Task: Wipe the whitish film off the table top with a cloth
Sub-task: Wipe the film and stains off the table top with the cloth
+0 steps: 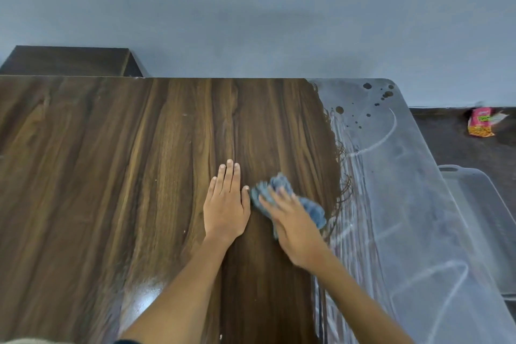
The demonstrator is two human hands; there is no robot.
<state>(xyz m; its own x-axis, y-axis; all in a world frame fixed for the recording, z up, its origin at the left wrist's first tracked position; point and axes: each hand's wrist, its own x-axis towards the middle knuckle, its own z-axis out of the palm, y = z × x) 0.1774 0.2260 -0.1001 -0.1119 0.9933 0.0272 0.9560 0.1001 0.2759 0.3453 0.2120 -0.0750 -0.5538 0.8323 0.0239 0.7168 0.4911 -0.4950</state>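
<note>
The table top is dark wood grain, bare brown on its left and middle. A whitish film with streaks and dark spots covers its right strip up to the rounded far corner. My right hand lies on a crumpled blue-grey cloth and presses it to the wood just left of the film's edge; the hand is blurred. My left hand rests flat on the bare wood, fingers straight, right beside the cloth.
A grey wall runs behind the table. A dark wooden cabinet stands at the back left. Right of the table, on the dark floor, a pink and yellow wrapper lies beyond a translucent plastic bin.
</note>
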